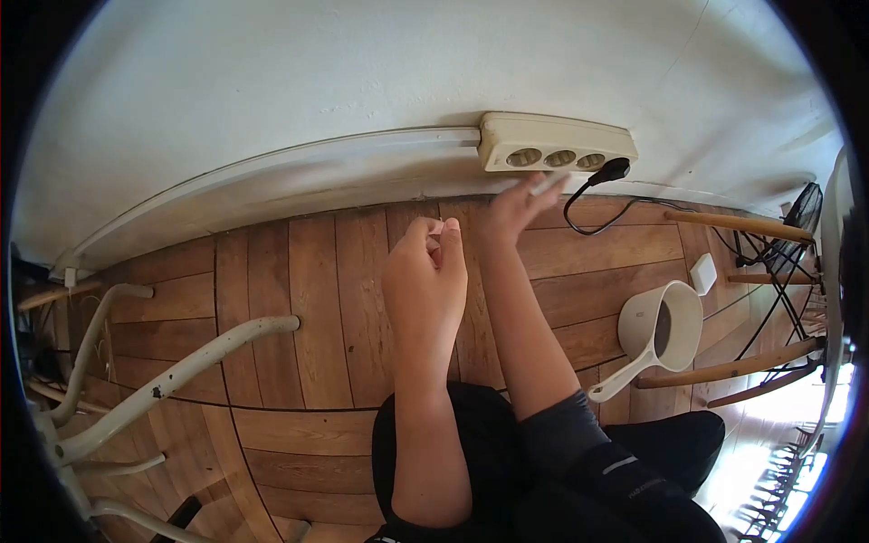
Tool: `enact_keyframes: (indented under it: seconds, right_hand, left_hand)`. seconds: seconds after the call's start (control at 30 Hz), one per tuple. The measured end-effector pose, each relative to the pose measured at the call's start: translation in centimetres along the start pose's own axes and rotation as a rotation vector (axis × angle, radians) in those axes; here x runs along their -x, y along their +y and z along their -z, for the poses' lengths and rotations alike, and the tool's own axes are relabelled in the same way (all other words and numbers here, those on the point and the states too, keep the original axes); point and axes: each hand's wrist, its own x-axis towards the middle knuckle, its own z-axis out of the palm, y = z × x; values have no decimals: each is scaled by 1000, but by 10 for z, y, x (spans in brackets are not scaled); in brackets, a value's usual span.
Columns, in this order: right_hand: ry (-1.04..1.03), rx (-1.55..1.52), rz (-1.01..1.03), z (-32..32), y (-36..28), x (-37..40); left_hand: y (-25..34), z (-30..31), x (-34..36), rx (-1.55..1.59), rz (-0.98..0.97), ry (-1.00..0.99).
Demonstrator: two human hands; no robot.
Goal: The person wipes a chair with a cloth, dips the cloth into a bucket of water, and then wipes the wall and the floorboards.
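Wooden floor [312, 308], pale wall [362, 81], power strip [557, 143], hands [425, 262] nearby

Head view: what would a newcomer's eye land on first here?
Probably the cream socket strip low on the wall, with a black plug at its right end. Just below it is the person's blurred right hand, with the left hand, fingers curled, beside it over the wooden floor. Next, the pale long-handled dipper on the floor at the right.
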Motion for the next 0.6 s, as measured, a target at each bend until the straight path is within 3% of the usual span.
enact_keyframes:
  seconds: [0.03,0.07,0.13,0.23,0.27,0.33,0.47,0.6]
  right_hand:
    - [-113,94,201,-5,0,4]
    - [-110,99,199,-8,-1,7]
    - [-125,456,175,-20,-5,15]
    - [-244,444,339,-29,27,48]
    - [-233,447,335,-32,26,61]
    - [-432,716,206,-38,25,77]
    - [-383,650,170,-36,37,54]
    - [41,247,240,-20,28,-21]
  left_hand:
    - [2,1,0,-9,12,-3]
    - [2,2,1,-19,23,-7]
    - [1,2,0,-20,35,-12]
    - [1,-5,0,-32,10,5]
    - [2,-9,0,-41,-25,28]
    - [6,-13,1,-46,-24,13]
    - [5,-4,3,-114,-19,-3]
    - [8,5,11,-101,29,12]
